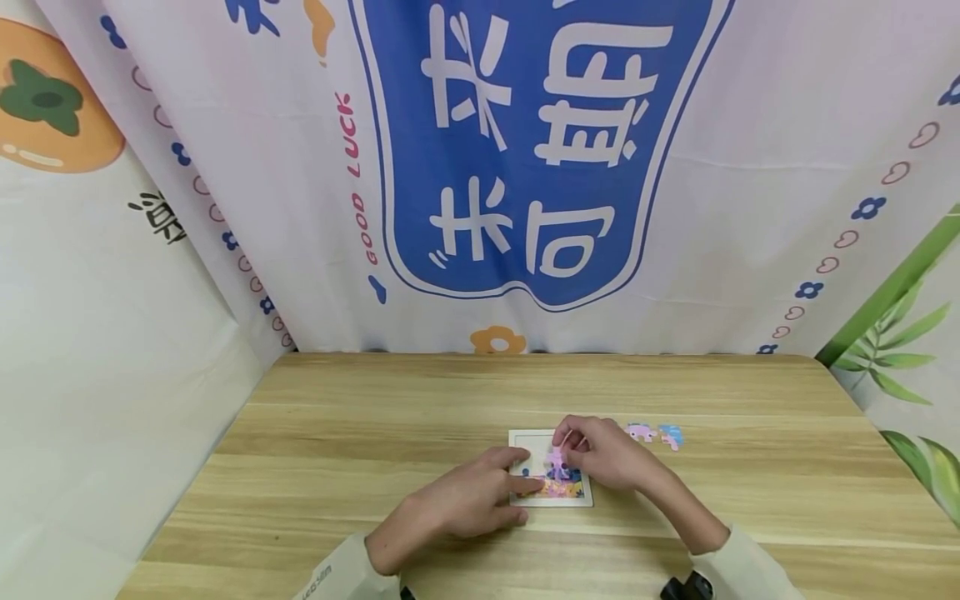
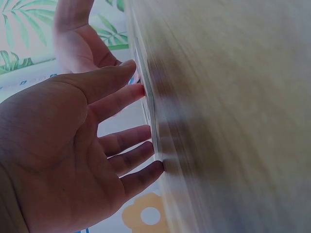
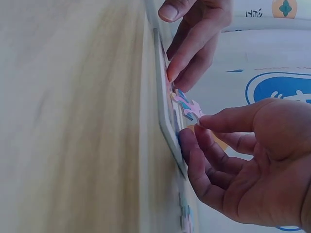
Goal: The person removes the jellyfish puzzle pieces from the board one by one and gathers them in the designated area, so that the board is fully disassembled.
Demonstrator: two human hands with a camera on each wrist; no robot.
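A white-framed jigsaw tray (image 1: 588, 498) lies flat on the wooden table, its lower strip filled with colourful pieces. My left hand (image 1: 480, 498) rests over the tray's left side, fingers spread and mostly straight, the index fingertip pressing the filled strip. In the left wrist view, several fingertips (image 2: 141, 177) touch down along the tray and table. Between thumb and fingers, my right hand (image 1: 603, 454) pinches a pink and blue puzzle piece (image 3: 192, 108). That piece is tilted, its lower edge right at the filled strip near the left index fingertip.
Right of the tray lie two loose puzzle pieces, a pink one (image 1: 641, 432) and a blue-and-pink one (image 1: 672, 437). A printed curtain (image 1: 697, 275) hangs along the table's back edge. Wood tabletop (image 1: 337, 450) extends on both sides.
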